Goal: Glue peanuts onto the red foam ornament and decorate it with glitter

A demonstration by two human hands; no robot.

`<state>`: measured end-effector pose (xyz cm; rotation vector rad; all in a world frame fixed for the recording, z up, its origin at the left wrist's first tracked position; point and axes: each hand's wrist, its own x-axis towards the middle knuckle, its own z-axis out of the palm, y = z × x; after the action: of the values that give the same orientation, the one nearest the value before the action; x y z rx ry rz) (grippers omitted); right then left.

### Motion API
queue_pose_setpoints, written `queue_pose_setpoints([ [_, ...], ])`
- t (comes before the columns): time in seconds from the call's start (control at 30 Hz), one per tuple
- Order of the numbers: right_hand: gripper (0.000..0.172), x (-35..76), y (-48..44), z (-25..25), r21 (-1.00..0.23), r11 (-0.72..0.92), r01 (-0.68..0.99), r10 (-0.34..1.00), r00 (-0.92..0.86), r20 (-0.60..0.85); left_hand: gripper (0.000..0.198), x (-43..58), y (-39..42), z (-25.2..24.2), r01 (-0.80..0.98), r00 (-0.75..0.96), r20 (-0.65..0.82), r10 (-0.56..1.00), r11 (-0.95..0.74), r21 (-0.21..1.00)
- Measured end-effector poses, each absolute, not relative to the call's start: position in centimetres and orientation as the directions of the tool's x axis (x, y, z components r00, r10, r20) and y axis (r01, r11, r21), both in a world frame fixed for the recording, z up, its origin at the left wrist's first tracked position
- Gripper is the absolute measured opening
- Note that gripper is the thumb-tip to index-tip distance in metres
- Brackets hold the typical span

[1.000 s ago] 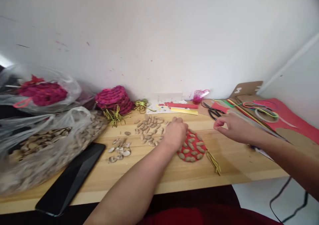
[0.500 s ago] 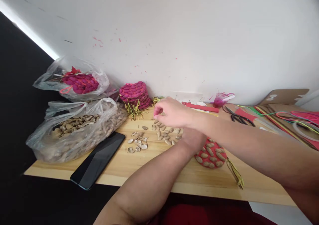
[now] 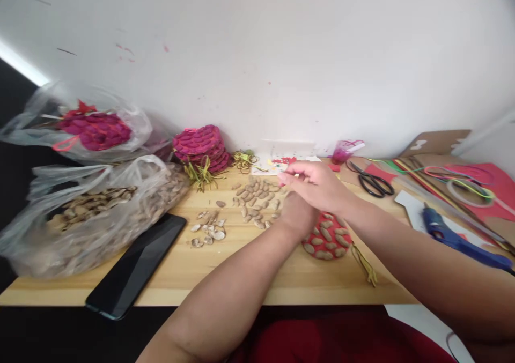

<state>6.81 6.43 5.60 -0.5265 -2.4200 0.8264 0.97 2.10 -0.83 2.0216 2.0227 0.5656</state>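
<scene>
My right hand [image 3: 316, 186] is closed in a pinch above the far side of the left wrist; whatever its fingertips hold is too small to make out. Beneath it, my left hand [image 3: 300, 213] reaches to the far edge of a red disc [image 3: 326, 238] covered with rows of peanuts, its fingers hidden. A yellow-green cord tassel [image 3: 365, 266] trails from the disc's right side. Loose peanuts [image 3: 255, 197] are spread on the wood just left of both hands. Nearer the front is a small heap of broken peanut shells [image 3: 209, 226].
At left are a plastic bag of peanuts [image 3: 100, 207], another bag [image 3: 137, 132] with purple pieces, and a black phone [image 3: 137, 266]. Purple peanut discs [image 3: 203, 146] are stacked by the wall. To the right lie black scissors [image 3: 374, 183], a blue glue gun [image 3: 462, 239] and coloured cords [image 3: 458, 175].
My right hand has moved right, from above the loose peanuts to beside the peanut-covered disc. The view has turned right, bringing the glue gun into sight.
</scene>
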Motion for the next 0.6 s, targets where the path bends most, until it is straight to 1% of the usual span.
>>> queue_pose_setpoints([
  [0.03,0.022,8.3,7.1,5.1,-0.676,0.708,0.204,0.564,-0.740,0.368,0.030,0.9,2.1,-1.0,0.908,-0.023,0.129,0.991,-0.034,0.417],
  [0.07,0.016,9.7,7.7,4.5,-0.701,0.681,0.212,0.614,-0.686,0.389,0.027,0.8,2.1,-1.1,0.910,-0.017,0.144,0.989,-0.044,0.412],
  [0.1,0.017,11.0,8.3,3.9,-0.725,0.654,0.214,0.660,-0.629,0.411,0.022,0.7,2.1,-1.2,0.911,-0.001,0.151,0.989,-0.061,0.407],
  [0.13,0.023,12.2,8.9,3.3,-0.738,0.634,0.229,0.696,-0.585,0.416,0.018,0.6,2.0,-1.4,0.912,0.018,0.154,0.988,-0.079,0.402],
  [0.17,0.025,13.2,9.4,2.8,-0.744,0.616,0.258,0.727,-0.548,0.413,0.017,0.4,1.9,-1.4,0.913,0.030,0.160,0.987,-0.092,0.397],
  [0.27,0.017,15.1,10.4,1.4,-0.740,0.569,0.358,0.786,-0.504,0.360,0.018,0.3,1.8,-1.4,0.917,0.040,0.177,0.983,-0.106,0.384],
  [0.3,0.019,15.5,10.6,1.0,-0.732,0.558,0.391,0.796,-0.501,0.340,0.018,0.4,1.7,-1.3,0.918,0.037,0.181,0.983,-0.105,0.383],
  [0.4,0.032,16.2,11.1,-0.3,-0.666,0.592,0.453,0.783,-0.520,0.343,0.016,0.6,1.6,-1.1,0.913,0.017,0.183,0.983,-0.090,0.397],
  [0.5,0.038,16.6,11.7,-1.4,-0.582,0.695,0.422,0.701,-0.578,0.417,0.013,0.5,1.6,-1.2,0.907,0.004,0.193,0.981,-0.086,0.413],
  [0.53,0.037,16.7,11.9,-1.7,-0.564,0.719,0.406,0.677,-0.591,0.438,0.013,0.4,1.7,-1.3,0.900,0.006,0.210,0.978,-0.096,0.425],
  [0.6,0.023,17.0,12.1,-2.1,-0.552,0.738,0.387,0.658,-0.595,0.462,0.015,-0.2,1.8,-1.4,0.878,0.000,0.273,0.962,-0.131,0.460],
])
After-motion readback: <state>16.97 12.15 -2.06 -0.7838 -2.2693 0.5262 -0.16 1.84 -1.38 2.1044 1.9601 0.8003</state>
